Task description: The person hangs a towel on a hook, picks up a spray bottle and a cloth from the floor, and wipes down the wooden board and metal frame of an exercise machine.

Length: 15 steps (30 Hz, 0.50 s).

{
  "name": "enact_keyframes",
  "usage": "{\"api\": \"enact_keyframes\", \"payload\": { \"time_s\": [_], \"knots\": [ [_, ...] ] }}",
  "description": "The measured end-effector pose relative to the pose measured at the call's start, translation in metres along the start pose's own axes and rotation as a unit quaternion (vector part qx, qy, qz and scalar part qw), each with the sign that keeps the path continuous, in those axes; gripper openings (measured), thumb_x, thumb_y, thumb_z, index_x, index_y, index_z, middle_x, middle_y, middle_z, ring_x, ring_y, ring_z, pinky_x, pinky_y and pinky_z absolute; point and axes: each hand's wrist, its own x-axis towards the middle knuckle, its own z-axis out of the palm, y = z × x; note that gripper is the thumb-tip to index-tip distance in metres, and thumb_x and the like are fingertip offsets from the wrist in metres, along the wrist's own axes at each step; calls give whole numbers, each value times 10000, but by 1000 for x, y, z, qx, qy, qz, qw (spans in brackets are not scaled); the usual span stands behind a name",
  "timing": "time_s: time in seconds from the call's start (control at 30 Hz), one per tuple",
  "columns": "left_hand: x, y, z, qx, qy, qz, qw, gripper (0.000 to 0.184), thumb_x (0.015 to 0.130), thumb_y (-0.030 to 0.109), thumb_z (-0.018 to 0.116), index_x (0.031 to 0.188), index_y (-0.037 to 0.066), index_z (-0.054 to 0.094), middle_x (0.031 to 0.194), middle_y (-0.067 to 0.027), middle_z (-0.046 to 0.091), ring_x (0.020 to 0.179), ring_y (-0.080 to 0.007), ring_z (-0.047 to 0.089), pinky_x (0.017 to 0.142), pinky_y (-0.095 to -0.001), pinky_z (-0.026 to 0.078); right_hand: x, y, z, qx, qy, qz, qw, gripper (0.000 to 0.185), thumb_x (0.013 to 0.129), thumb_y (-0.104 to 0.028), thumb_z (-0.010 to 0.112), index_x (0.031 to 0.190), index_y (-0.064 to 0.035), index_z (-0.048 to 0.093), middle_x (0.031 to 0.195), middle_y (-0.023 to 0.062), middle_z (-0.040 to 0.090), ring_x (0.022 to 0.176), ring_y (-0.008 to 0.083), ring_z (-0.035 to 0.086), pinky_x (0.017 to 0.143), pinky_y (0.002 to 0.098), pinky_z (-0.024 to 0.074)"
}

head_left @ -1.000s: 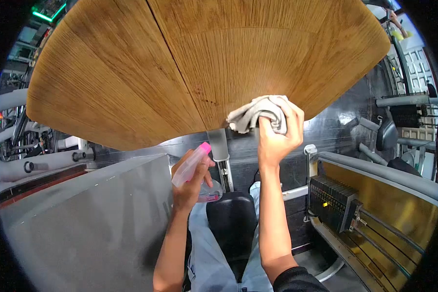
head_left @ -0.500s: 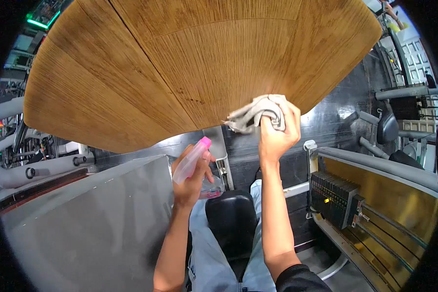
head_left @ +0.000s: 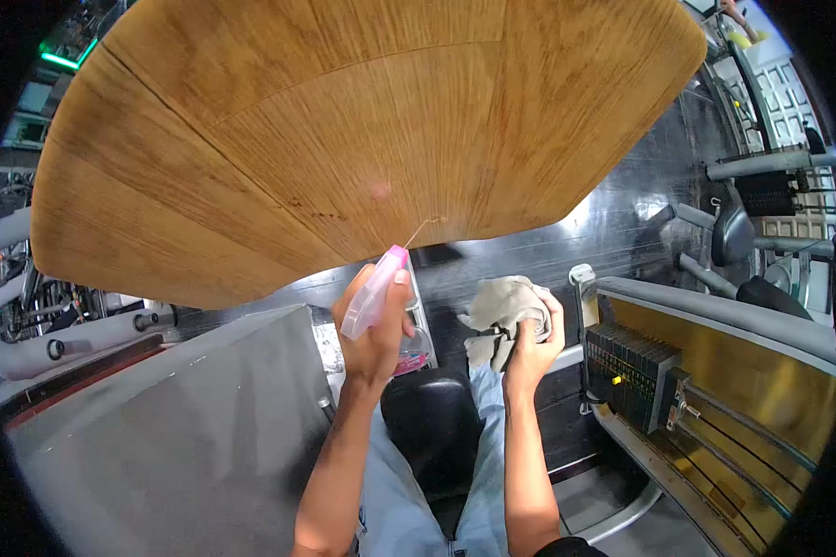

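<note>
My left hand is wrapped round a spray bottle with a pale translucent head and a pink nozzle. The bottle's clear body is partly hidden behind my fingers, and a thin jet leaves the nozzle toward the wooden panel. In my right hand is a crumpled off-white cloth, held below the panel's lower edge and apart from it. The panel has a wood-grain surface with a dark seam and small dark marks near its lower left part.
On the right stands a gym machine with a weight stack and a grey tube frame. A grey panel fills the lower left. A black padded seat is between my legs. More exercise equipment lines both sides.
My right hand has drawn the cloth off the wooden panel and down toward me. The bottle has tilted slightly, and a jet now comes from its nozzle.
</note>
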Motion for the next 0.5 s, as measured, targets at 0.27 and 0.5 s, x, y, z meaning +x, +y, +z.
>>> {"api": "enact_keyframes", "payload": {
  "time_s": [0.27,0.5],
  "knots": [
    [-7,-8,-14,7,-20,44,999,292,959,219,577,1114,-23,626,787,-72,636,480,-120,569,454,-229,362,33,-61,77,15,-9,-194,981,346,733,47,518,1067,31,606,1106,122,593,1066,238,562,1006,355,398],
    [-15,-1,-36,-43,9,-14,999,226,955,186,597,978,-36,630,835,-90,654,518,-108,558,516,-253,438,7,9,120,-45,20,-278,959,296,653,-12,708,941,-25,640,997,145,591,975,355,569,892,436,463]
  ]
}}
